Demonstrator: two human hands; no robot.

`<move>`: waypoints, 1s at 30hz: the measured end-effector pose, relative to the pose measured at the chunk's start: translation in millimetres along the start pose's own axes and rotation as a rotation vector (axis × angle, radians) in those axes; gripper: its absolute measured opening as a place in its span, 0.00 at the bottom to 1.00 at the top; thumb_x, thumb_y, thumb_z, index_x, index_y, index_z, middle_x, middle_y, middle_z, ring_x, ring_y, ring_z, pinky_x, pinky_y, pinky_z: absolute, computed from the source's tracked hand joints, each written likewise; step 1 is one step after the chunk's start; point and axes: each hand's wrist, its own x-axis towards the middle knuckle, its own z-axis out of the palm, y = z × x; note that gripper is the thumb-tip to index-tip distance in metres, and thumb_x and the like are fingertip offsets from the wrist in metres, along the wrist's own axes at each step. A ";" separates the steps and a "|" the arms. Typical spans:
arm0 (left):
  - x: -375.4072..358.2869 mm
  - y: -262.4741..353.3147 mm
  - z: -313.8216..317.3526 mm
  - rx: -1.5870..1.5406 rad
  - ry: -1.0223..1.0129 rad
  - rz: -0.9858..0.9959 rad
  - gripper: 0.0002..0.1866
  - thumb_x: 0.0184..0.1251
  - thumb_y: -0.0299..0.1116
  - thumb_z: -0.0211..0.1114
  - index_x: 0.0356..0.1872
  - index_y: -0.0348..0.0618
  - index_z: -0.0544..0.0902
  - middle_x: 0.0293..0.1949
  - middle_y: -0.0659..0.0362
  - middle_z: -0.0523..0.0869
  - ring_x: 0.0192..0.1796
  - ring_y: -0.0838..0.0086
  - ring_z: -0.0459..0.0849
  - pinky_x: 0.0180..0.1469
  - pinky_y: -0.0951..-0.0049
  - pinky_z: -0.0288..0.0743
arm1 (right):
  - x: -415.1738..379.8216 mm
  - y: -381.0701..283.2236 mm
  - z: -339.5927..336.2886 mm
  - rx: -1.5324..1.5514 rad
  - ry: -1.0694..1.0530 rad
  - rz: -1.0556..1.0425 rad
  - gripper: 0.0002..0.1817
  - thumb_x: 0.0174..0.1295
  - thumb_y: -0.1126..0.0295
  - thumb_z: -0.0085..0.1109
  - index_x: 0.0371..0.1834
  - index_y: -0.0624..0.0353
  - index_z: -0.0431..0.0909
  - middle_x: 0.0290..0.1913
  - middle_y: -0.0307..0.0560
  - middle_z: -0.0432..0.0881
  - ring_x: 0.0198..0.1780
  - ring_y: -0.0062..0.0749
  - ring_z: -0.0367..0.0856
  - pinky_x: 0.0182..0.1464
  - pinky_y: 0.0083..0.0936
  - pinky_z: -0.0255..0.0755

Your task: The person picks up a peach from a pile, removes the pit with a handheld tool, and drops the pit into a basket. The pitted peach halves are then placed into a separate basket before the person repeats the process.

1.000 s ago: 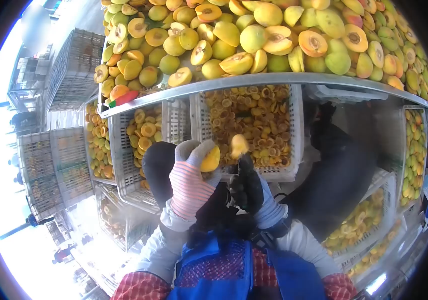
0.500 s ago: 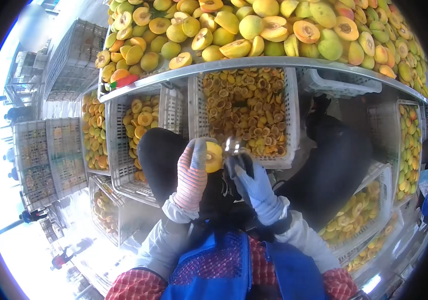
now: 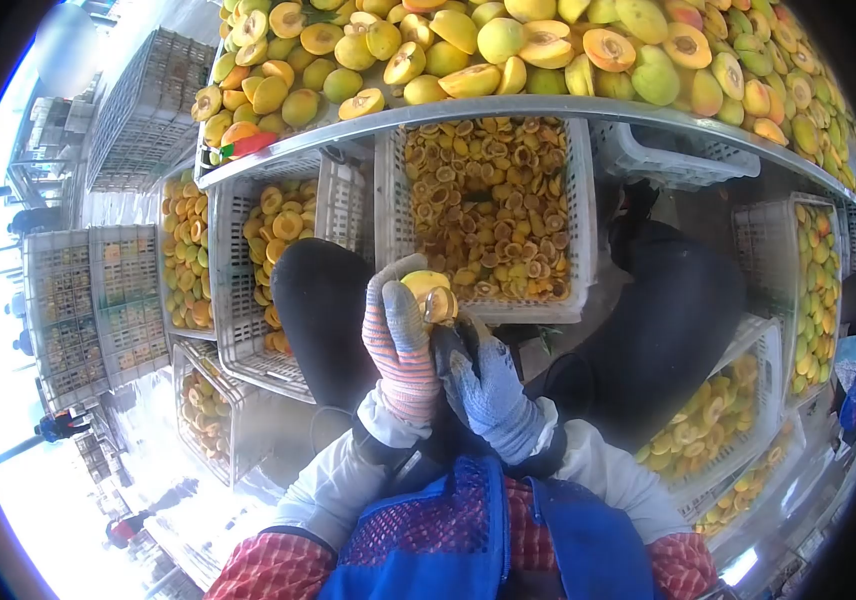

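Striped-gloved left hand (image 3: 400, 345) grips a yellow halved peach (image 3: 428, 296), cut face toward closed blue-gloved right hand (image 3: 488, 380); its contents cannot be told.

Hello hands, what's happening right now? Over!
Left hand grips peach half. Right hand works at its pit. Crate of halves just ahead. Nothing in the way.

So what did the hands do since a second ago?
The right hand has let go of the fruit piece it held up and come back beside the left hand. The left hand has turned its fruit half cut side up. The crates and the fruit pile above stayed put.
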 end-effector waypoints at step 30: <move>38.3 6.0 -12.3 -0.029 -0.599 -0.493 0.15 0.72 0.41 0.56 0.41 0.38 0.79 0.30 0.64 0.80 0.33 0.83 0.75 0.39 0.81 0.69 | -5.7 35.9 -17.5 0.162 -0.227 0.212 0.22 0.63 0.62 0.57 0.55 0.65 0.71 0.38 0.57 0.81 0.37 0.49 0.79 0.39 0.35 0.72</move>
